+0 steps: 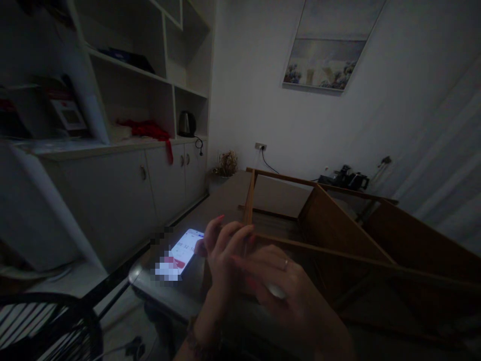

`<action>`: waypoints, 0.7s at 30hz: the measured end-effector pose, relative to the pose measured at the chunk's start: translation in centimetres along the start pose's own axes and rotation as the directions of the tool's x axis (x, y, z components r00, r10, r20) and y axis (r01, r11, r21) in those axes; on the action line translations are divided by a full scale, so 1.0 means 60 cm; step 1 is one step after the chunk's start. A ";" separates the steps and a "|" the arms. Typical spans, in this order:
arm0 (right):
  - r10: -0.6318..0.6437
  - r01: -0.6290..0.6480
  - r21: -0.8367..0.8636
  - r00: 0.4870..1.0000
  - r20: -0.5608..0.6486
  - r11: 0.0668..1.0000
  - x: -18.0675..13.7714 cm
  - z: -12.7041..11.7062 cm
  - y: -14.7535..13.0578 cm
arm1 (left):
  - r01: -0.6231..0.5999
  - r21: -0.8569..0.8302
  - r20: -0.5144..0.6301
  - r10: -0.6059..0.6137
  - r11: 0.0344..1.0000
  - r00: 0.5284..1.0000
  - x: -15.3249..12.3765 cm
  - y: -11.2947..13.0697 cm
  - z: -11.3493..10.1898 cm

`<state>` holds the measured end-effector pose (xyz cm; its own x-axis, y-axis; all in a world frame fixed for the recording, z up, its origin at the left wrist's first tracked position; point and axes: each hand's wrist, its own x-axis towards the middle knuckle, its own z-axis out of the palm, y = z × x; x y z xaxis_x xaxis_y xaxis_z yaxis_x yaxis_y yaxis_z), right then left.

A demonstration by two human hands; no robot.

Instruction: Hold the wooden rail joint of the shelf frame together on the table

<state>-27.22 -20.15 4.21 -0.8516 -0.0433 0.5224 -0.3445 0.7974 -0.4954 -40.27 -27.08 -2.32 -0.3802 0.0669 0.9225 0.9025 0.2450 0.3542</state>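
Red-nailed left fingers (230,236) half-curled, right fingers (266,259) overlapping them, phone (187,245) beside

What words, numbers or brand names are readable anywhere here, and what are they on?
"00 12 5…": dim digits on the lit phone screen; my best reading, with the last digit unclear.
Red button on that screen: any label is too blurred to read.
Box on the cabinet at the left: its markings are too dark and blurred to read.
I can make out no brand name.
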 end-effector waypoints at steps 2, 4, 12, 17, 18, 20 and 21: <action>-0.011 0.010 0.013 1.000 0.011 1.000 -0.001 -0.003 0.004 | -0.003 -0.005 -0.014 0.003 1.000 1.000 0.001 0.001 0.000; -0.020 0.019 0.024 1.000 0.025 1.000 -0.001 -0.006 0.011 | -0.020 -0.003 -0.046 0.020 1.000 0.999 0.002 0.000 0.001; -0.054 0.038 -0.125 0.991 -0.126 0.991 0.005 0.016 0.018 | -0.053 -0.013 -0.050 0.053 0.998 0.997 0.002 -0.005 0.002; -0.278 0.126 -0.399 0.894 -0.351 0.908 0.015 0.048 0.011 | -0.038 -0.024 -0.040 0.037 0.999 0.999 0.000 -0.005 0.000; -0.297 0.133 -0.414 0.884 -0.362 0.901 0.017 0.052 0.010 | -0.027 -0.030 -0.034 0.026 0.999 0.999 -0.001 -0.005 0.000; -0.298 0.132 -0.411 0.879 -0.371 0.902 0.020 0.059 0.009 | -0.017 -0.042 -0.029 0.016 0.999 0.999 -0.001 -0.005 0.000; -0.290 0.126 -0.402 0.880 -0.377 0.907 0.020 0.062 0.008 | -0.018 -0.044 -0.029 0.017 0.999 0.999 -0.001 -0.005 0.000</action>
<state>-29.90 -22.05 2.01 -0.5006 -0.0424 0.8646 -0.2609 0.9597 -0.1040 -40.52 -27.18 -2.47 -0.3588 0.0429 0.9324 0.9173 0.2009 0.3437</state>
